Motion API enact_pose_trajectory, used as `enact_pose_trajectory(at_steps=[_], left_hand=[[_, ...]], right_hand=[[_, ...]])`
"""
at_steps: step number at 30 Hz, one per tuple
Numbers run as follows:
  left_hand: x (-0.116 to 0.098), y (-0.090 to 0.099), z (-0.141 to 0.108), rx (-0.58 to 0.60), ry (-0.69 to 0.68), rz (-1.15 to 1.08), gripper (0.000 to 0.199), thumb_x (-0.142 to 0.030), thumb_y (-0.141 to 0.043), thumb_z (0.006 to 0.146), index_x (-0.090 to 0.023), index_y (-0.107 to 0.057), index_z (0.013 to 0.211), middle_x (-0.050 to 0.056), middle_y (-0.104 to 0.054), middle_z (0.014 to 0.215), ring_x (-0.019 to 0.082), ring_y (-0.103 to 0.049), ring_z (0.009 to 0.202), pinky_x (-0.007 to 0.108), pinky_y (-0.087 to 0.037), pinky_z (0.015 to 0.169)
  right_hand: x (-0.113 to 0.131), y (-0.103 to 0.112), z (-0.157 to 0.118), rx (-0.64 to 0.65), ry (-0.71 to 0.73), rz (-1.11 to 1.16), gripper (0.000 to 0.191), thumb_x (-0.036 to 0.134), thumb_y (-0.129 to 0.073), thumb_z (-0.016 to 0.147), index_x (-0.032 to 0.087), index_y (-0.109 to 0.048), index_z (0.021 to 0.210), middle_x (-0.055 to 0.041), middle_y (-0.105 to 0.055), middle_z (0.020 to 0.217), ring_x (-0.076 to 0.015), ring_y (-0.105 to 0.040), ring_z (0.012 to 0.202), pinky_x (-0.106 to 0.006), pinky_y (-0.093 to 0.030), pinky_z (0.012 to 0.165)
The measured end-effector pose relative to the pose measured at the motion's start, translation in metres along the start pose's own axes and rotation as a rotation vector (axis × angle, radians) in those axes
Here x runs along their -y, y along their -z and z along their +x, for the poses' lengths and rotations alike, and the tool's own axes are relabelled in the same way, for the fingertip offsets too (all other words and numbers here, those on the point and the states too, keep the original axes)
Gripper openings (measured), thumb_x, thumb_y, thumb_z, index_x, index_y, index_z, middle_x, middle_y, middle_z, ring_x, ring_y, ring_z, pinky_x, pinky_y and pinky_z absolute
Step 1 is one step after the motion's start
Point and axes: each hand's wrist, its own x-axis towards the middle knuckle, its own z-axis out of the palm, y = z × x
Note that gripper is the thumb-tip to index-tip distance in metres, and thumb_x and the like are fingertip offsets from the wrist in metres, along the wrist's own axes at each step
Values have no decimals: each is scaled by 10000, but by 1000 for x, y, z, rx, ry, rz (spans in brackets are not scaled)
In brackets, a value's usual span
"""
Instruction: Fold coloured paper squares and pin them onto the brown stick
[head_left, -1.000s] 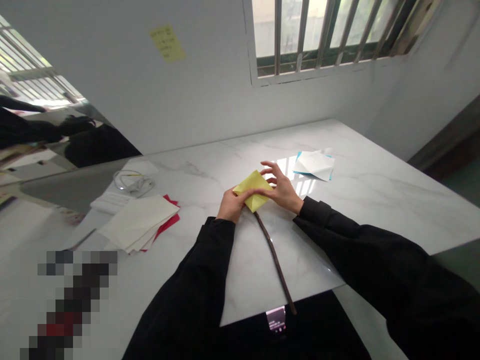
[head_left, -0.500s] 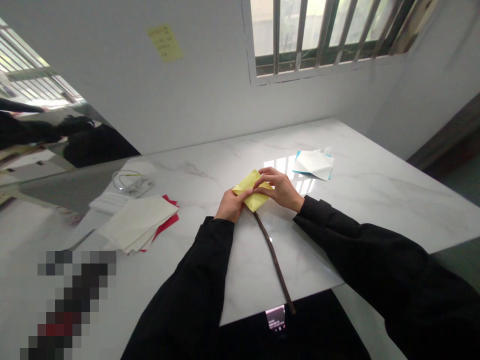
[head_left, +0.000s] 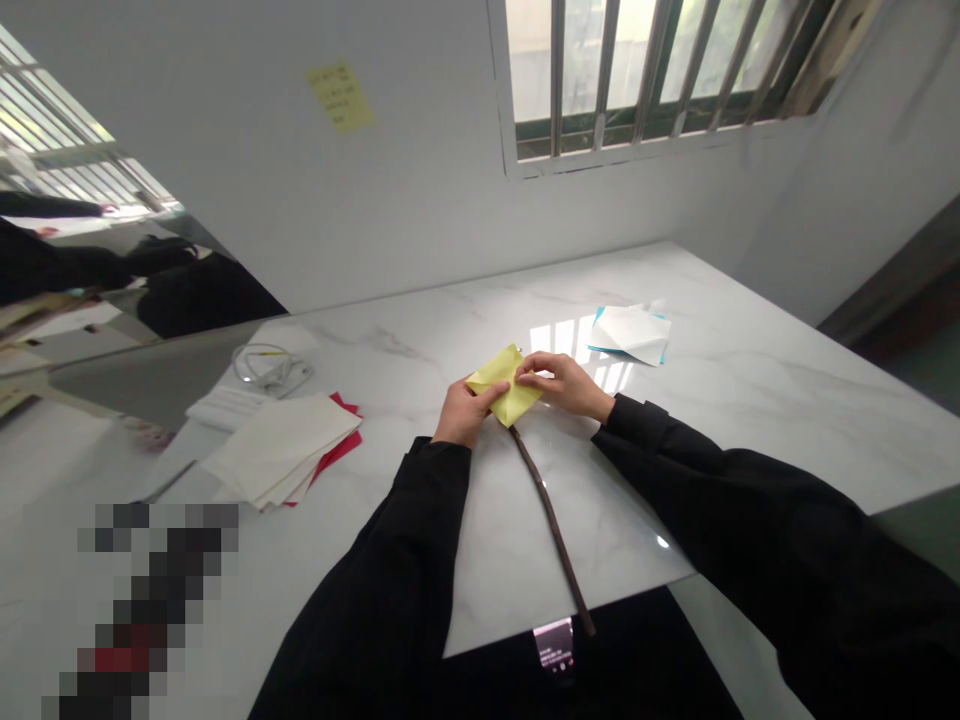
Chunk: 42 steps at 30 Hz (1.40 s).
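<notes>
A folded square of yellow paper (head_left: 517,405) is between my two hands, a little above the marble-patterned table (head_left: 420,340). My left hand (head_left: 463,408) grips its left side, thumb pressed on top and fingers underneath. At the right side, my right hand (head_left: 566,385) has its fingers pinched together at the paper's edge. From under the paper a thin brown stick (head_left: 551,515) runs toward me, its lower end reaching past the table's front edge. The stick's upper end is hidden by the paper.
Cream and red paper sheets (head_left: 289,445) lie left, near a white coiled cable (head_left: 274,368). White and blue sheets (head_left: 630,333) lie at the back right. A yellow note (head_left: 341,97) is on the wall, and a lit phone screen (head_left: 553,645) shows below the table edge.
My right hand's fingers have shifted from over the middle of the yellow paper toward its right edge and drawn closer together. My left hand keeps its hold. The view has tilted slightly.
</notes>
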Motion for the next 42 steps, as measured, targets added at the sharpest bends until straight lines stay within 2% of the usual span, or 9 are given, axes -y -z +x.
enact_pose_trajectory(at_steps=[4, 8, 15, 22, 27, 38, 42], left_hand=[[0, 1, 1, -23, -22, 15, 521, -344, -970, 539, -128, -771, 969, 84, -794, 929, 281, -756, 902, 364, -606, 786], [0, 1, 1, 7, -12, 3, 550, -357, -980, 532, -111, -770, 977, 98, -793, 917, 300, -752, 934, 385, -604, 818], [0, 1, -1, 56, -14, 7, 566, -375, -987, 537, -116, -773, 993, 97, -794, 914, 304, -748, 961, 383, -598, 828], [-4, 0, 0, 91, 41, -1, 523, -441, -966, 563, -128, -777, 937, 100, -787, 886, 313, -749, 963, 398, -602, 823], [-4, 0, 0, 66, 33, -11, 497, -420, -965, 556, -132, -784, 917, 92, -788, 868, 311, -750, 951, 381, -604, 806], [-7, -1, -4, 77, 35, -1, 530, -419, -966, 571, -125, -779, 970, 104, -794, 937, 310, -739, 984, 389, -595, 833], [-6, -1, -4, 87, 14, -2, 543, -403, -961, 590, -119, -771, 1012, 99, -791, 976, 283, -734, 938, 371, -585, 822]], right_hand=[[-2, 1, 1, 11, -13, 46, 287, 491, -703, 903, 206, -737, 897, -49, -721, 925, -215, -645, 899, -356, -493, 859], [-1, 0, 0, 27, 15, 73, 298, 505, -711, 901, 209, -745, 897, -53, -717, 960, -215, -638, 932, -337, -487, 854], [2, -1, -2, 58, -9, 81, 305, 511, -717, 894, 208, -753, 893, -62, -695, 987, -213, -630, 920, -298, -484, 740], [2, 0, -1, 50, 23, 0, 263, 467, -698, 921, 211, -754, 898, -54, -740, 975, -213, -643, 907, -332, -474, 818], [0, 1, -1, 57, 30, -13, 257, 462, -690, 930, 215, -754, 911, -49, -736, 977, -209, -636, 894, -333, -465, 819], [1, 1, -2, 52, 10, -4, 241, 445, -714, 917, 210, -765, 924, -56, -689, 994, -194, -628, 894, -298, -477, 753], [3, 1, -2, 44, -4, 1, 229, 423, -719, 910, 199, -762, 927, -67, -687, 1016, -201, -634, 920, -287, -477, 727]])
